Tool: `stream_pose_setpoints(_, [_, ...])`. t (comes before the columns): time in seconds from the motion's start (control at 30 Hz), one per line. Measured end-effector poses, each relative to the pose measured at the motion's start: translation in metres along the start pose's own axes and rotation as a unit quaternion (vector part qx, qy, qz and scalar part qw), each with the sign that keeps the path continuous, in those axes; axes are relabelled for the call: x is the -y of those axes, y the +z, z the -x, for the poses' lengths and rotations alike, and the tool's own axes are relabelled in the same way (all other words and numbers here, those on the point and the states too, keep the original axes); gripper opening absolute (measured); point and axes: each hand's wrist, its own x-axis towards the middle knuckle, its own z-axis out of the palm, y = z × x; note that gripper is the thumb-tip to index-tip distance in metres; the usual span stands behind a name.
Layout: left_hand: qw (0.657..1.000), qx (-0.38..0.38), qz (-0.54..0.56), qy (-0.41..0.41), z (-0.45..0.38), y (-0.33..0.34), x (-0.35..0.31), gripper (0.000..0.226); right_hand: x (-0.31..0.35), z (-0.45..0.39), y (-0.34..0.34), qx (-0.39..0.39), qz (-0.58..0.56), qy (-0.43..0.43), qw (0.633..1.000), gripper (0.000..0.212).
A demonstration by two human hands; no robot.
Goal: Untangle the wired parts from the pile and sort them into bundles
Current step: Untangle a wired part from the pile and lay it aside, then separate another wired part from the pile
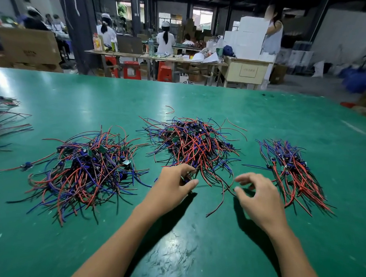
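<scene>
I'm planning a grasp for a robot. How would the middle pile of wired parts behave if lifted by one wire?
The middle pile looks densely interlocked, so neighbours would probably drag along. Its thin wires bend and droop, so likely floppy. Small boards suggest little weight.

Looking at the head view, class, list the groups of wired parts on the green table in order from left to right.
Wires at the left edge → big tangled left pile → middle pile, which the left hand is picking from → tidier right bundle.
</scene>
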Motion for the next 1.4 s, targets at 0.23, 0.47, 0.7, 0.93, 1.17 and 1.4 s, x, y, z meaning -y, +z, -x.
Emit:
stream_pose_setpoints(0.23, [0.947,0.002,0.304,-0.102,-0.006,-0.013,-0.004,0.02,0.002,0.004,-0.005,0.029,-0.032,-0.006,0.999,0.038])
stream_pose_setpoints(0.47, [0.849,0.011,0.506,-0.154,-0.01,-0.022,-0.006,0.032,0.0,0.002,0.003,0.022,-0.049,-0.032,0.998,0.03])
stream_pose_setpoints(0.7, [0.861,0.012,0.483,-0.156,-0.007,-0.021,-0.007,0.027,0.019,0.009,0.026,0.006,-0.053,-0.062,0.997,0.024])
stream_pose_setpoints(0.93, [0.889,-0.012,0.442,-0.119,-0.007,-0.023,-0.01,0.035,0.017,0.01,0.026,-0.012,-0.032,-0.039,0.999,0.034])
stream_pose_setpoints(1.17, [0.894,-0.002,0.44,-0.089,-0.004,-0.019,-0.012,0.032,0.03,0.009,0.023,-0.033,-0.393,-0.02,0.919,0.036])
stream_pose_setpoints(1.4, [0.919,0.043,0.388,-0.051,0.0,-0.012,-0.017,0.022,0.039,0.016,0.035,0.026,-0.423,-0.049,0.904,0.041])
